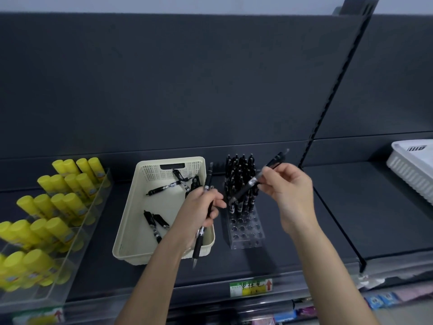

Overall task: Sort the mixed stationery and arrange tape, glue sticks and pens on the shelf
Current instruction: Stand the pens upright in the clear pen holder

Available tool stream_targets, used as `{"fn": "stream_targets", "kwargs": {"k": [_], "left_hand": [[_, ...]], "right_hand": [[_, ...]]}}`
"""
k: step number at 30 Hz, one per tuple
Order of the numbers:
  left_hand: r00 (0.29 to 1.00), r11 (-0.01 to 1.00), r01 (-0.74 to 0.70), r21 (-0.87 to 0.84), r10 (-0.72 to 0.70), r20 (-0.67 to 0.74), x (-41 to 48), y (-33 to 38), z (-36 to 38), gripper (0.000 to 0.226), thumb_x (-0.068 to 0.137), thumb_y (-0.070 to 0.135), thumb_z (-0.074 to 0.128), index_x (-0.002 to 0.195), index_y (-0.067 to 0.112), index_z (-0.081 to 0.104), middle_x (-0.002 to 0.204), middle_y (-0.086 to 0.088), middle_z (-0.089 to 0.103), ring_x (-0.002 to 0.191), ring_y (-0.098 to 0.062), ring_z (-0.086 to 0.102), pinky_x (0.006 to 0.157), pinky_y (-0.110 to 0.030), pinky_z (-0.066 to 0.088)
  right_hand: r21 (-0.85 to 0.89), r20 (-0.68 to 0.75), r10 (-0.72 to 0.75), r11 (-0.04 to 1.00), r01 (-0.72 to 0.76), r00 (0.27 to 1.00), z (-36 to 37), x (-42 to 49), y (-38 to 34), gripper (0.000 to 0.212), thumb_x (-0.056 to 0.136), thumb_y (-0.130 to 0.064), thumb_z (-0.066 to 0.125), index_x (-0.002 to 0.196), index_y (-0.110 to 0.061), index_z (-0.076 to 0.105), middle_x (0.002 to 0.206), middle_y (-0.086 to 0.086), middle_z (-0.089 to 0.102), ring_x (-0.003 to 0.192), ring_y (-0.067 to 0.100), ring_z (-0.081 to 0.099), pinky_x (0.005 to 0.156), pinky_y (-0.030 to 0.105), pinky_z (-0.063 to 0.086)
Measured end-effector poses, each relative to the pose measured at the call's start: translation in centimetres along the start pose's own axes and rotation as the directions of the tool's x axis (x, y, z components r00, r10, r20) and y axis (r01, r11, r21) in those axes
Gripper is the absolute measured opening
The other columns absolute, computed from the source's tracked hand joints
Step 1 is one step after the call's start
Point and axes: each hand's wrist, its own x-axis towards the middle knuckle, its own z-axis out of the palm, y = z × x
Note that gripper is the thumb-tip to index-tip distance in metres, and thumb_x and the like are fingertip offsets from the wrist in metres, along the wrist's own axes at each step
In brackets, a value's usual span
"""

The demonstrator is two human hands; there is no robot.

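Observation:
My left hand (pixel 203 207) grips a black pen (pixel 203 221) that stands nearly upright over the right edge of the cream basket (pixel 131 221). Several loose black pens (pixel 167 186) lie inside the basket. My right hand (pixel 289 191) pinches another black pen (pixel 256 178), tilted, just above the clear pen holder (pixel 246 233). The holder's back rows are filled with upright black pens (pixel 239 170); its front holes are open. Yellow glue sticks (pixel 58 198) stand in rows in a clear tiered tray (pixel 77 228) at the left.
A white plastic basket (pixel 412 165) sits on the neighbouring shelf at the far right. A dark shelf divider (pixel 335 219) runs front to back right of the pen holder. A price label (pixel 250 287) is fixed to the shelf's front edge. Packaged goods show on the shelf below.

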Motion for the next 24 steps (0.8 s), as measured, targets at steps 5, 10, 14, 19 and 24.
{"fn": "stream_targets", "kwargs": {"k": [5,10,14,19,24], "left_hand": [[0.997,0.983,-0.002,-0.184,-0.013,-0.076,0.3,-0.2,-0.3,0.02,0.089,-0.001,0.045,0.102,0.0,0.06,0.086,-0.011,0.059,0.055,-0.007,0.044,0.042,-0.017,0.033],[0.998,0.968,-0.037,-0.25,0.022,-0.066,0.2,-0.6,-0.4,0.021,0.092,0.0,0.05,0.109,0.006,0.061,0.078,-0.007,0.055,0.06,-0.012,0.051,0.053,-0.022,0.041],[0.995,0.963,-0.087,-0.256,0.074,-0.059,-0.3,-0.9,-0.5,0.02,0.096,0.009,0.052,0.115,0.012,0.06,0.077,-0.004,0.061,0.056,-0.013,0.053,0.047,-0.021,0.041],[0.992,0.952,-0.121,-0.281,0.106,-0.067,-0.5,-1.1,-0.4,0.028,0.096,0.005,0.05,0.121,0.013,0.06,0.076,-0.003,0.053,0.056,-0.008,0.043,0.044,-0.016,0.035],[0.99,0.959,-0.138,-0.249,0.126,-0.062,-0.6,-1.2,-0.5,0.028,0.091,-0.001,0.054,0.111,0.016,0.064,0.074,-0.003,0.048,0.064,-0.01,0.05,0.062,-0.021,0.048]], "right_hand": [[-0.483,-0.063,-0.145,0.87,0.097,0.987,-1.8,1.1,2.5,0.018,0.085,-0.017,0.066,0.071,-0.009,0.059,0.069,0.005,0.067,0.068,0.021,0.067,0.065,0.029,0.05],[-0.638,0.02,-0.187,0.754,0.157,0.982,-1.5,0.5,4.9,0.013,0.086,-0.018,0.067,0.076,-0.011,0.062,0.071,-0.003,0.065,0.07,0.012,0.061,0.059,0.012,0.042],[-0.715,0.101,-0.237,0.658,0.236,0.966,-1.1,0.3,5.9,0.015,0.087,-0.016,0.066,0.077,-0.006,0.063,0.072,0.003,0.065,0.07,0.016,0.062,0.063,0.024,0.051],[-0.754,0.16,-0.207,0.605,0.255,0.965,-1.0,0.3,7.4,0.014,0.087,-0.014,0.065,0.08,-0.002,0.063,0.074,0.007,0.066,0.072,0.022,0.062,0.066,0.033,0.051],[-0.756,0.162,-0.208,0.602,0.257,0.965,-0.9,0.4,7.7,0.015,0.088,-0.014,0.065,0.081,-0.001,0.063,0.073,0.007,0.065,0.072,0.022,0.061,0.065,0.034,0.051]]}}
